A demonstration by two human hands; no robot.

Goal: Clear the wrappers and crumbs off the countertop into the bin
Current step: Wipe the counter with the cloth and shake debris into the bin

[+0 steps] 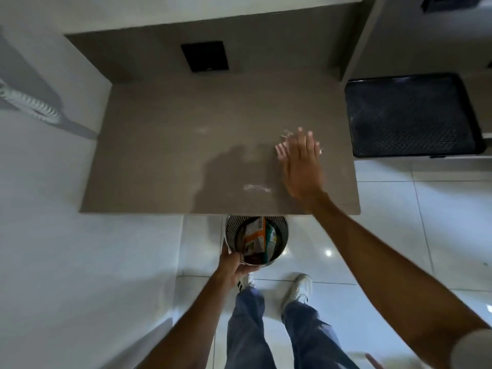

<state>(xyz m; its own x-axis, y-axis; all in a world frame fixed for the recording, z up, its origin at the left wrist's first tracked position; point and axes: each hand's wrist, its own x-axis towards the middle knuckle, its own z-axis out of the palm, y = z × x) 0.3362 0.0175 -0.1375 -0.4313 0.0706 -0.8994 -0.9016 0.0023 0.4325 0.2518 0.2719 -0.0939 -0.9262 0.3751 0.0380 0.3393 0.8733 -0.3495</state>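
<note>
1. Countertop (159, 155) lies mostly bare; my right hand (300, 166) rests flat on it near the right edge, fingers straight and together, crumbs (257, 188) just left of the wrist.
2. Bin (279, 251) sits under the front edge, my left hand (234, 265) clamped on its rim.
3. Wrappers (255, 238) lie inside; their print is unreadable.

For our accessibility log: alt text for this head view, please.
A flat right hand sweeps pale crumbs on a brown stone countertop, while the left hand holds a round metal bin of wrappers below its edge.
</note>
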